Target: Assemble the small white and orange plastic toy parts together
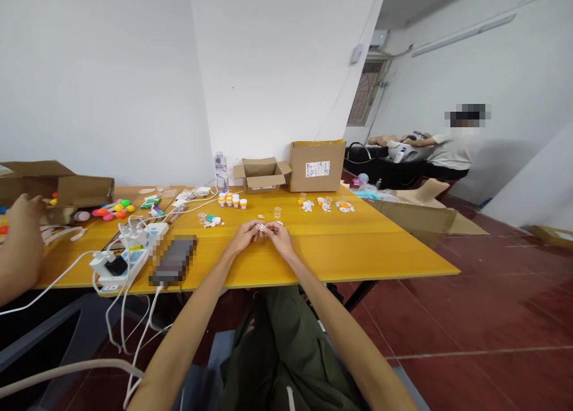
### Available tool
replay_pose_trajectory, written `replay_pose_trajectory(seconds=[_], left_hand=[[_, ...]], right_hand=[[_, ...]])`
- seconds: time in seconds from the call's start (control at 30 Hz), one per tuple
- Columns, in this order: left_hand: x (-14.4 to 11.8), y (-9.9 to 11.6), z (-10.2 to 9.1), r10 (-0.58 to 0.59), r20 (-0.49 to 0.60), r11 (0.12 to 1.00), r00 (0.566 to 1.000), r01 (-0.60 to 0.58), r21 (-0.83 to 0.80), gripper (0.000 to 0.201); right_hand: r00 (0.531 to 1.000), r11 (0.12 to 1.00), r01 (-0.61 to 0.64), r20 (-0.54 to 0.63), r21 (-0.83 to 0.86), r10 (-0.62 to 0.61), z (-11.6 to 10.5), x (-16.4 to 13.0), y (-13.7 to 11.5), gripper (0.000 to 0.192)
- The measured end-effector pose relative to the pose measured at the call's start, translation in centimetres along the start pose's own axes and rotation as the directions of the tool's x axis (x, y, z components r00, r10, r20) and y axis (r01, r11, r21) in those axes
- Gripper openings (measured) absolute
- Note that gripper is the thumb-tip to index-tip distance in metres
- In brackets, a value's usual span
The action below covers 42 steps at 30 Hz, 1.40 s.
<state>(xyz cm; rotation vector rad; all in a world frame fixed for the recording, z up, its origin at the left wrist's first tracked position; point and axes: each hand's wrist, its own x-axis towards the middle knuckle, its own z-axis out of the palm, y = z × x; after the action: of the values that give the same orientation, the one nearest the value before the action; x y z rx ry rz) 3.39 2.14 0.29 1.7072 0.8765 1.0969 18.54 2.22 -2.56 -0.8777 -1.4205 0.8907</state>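
My left hand (244,235) and my right hand (280,235) meet over the yellow table (349,250), fingertips together on a small white piece (261,226). It is too small to tell which hand grips it more firmly. Just beyond them lie a few tiny white bits and a small clear cup (277,211). Several small orange-and-white containers (231,200) stand further back. More small white and orange parts (326,204) are scattered to the back right.
A power strip with white cables (120,260) and a blurred dark device (173,260) lie left of my hands. Two cardboard boxes (317,165) and a water bottle (221,171) stand by the wall. Another person's arm (20,238) reaches in at left near coloured balls (114,209). A person sits far right.
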Motion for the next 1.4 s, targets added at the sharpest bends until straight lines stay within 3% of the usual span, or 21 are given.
replay_pose_trajectory(seconds=[0.27,0.6,0.8,0.9,1.4], left_hand=[[-0.08,0.14,-0.01,0.012,0.025,0.997,1.0,-0.014,0.069,0.035],[-0.03,-0.4,0.16,0.081,0.035,0.987,0.996,-0.085,0.133,0.029],[-0.01,-0.64,0.12,0.157,-0.083,0.972,0.984,-0.139,0.187,0.029],[-0.05,-0.51,0.09,0.182,-0.093,0.966,0.979,-0.16,0.202,0.023],[0.06,0.2,0.15,0.03,-0.086,0.999,0.996,-0.028,0.025,0.02]], right_hand=[[1.0,0.999,-0.018,-0.018,0.038,0.019,0.08,-0.06,-0.37,0.02],[0.998,0.999,-0.036,-0.055,0.04,0.038,0.12,-0.04,-0.06,0.017],[0.996,1.0,-0.027,-0.082,0.011,0.028,0.15,0.0,-0.01,0.014],[0.996,0.999,-0.032,-0.082,-0.02,0.03,0.16,0.0,0.14,0.012],[0.996,0.998,-0.056,-0.076,-0.025,0.054,0.06,-0.03,0.22,0.013]])
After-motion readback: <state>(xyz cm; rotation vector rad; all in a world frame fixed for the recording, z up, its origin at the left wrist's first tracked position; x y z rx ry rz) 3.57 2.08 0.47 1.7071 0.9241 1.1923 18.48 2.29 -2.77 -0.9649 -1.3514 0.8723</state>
